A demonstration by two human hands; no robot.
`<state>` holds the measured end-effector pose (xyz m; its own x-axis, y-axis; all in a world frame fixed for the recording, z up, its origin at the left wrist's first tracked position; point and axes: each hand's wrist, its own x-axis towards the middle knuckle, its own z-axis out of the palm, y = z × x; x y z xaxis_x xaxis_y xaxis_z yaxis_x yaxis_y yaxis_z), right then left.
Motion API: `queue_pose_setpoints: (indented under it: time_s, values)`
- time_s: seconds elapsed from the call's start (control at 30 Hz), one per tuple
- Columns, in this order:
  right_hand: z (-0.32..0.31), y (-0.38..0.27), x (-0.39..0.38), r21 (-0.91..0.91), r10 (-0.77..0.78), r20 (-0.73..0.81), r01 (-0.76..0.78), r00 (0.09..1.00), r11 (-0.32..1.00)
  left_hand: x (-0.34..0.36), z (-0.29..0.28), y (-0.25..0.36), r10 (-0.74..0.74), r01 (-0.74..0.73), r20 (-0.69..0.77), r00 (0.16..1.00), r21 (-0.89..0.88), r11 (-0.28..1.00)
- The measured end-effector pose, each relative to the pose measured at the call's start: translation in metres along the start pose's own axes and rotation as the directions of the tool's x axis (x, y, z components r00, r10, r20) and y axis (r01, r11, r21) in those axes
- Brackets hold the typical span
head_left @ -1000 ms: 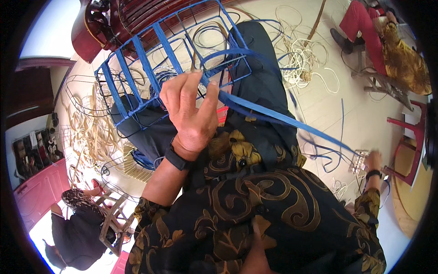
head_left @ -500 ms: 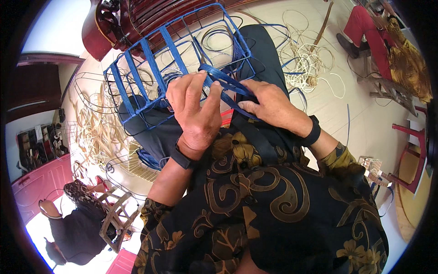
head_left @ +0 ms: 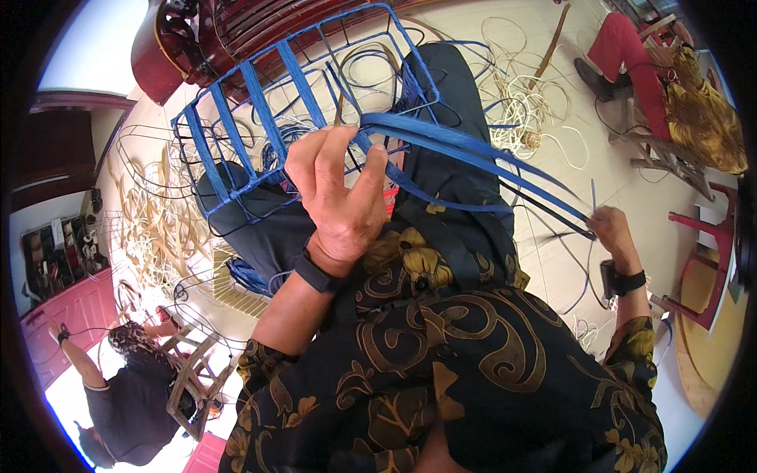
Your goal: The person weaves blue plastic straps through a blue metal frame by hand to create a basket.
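A wire basket frame (head_left: 272, 93), partly wrapped in blue strip with several flat bands across it, lies tilted over my lap. My left hand (head_left: 335, 189) is closed in a pinch at the frame's near edge, where the blue strip (head_left: 481, 151) meets the wire. Far out to the right, my right hand (head_left: 613, 236) grips the strip's end, and lengths of it stretch from the frame to that fist. Another blue length (head_left: 453, 205) hangs loosely over my right thigh. What exactly lies under the left fingertips is partly hidden.
Tangled cream cord (head_left: 528, 118) lies on the floor at the right, pale strips (head_left: 162, 229) at the left. A dark red wooden bench (head_left: 229, 35) stands ahead. One person (head_left: 134, 394) sits at lower left, another (head_left: 694, 110) at upper right. A red stool (head_left: 714, 252) is at right.
My right hand has moved far to the right, drawing the blue strip out from a loop near the left hand into long lengths. My left hand stays at the frame.
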<state>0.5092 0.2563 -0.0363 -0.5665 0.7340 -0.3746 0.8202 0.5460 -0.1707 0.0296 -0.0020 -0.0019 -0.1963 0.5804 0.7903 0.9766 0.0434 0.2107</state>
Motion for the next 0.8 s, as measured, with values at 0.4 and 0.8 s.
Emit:
queue_pose_setpoints:
  time_s: [0.4, 0.8]
  values:
    - [0.011, 0.263, -0.147, -0.478, 0.505, -0.04, -0.46, 0.862, 0.748, 0.001, 0.002, -0.002, 0.014, -0.014, -0.023, 1.0, -0.029, 0.999]
    - [-0.217, 0.153, 0.035, 0.373, 0.525, -0.262, -0.417, 0.81, 0.829, 0.004, -0.001, 0.001, 0.017, -0.017, 0.027, 1.0, 0.011, 1.0]
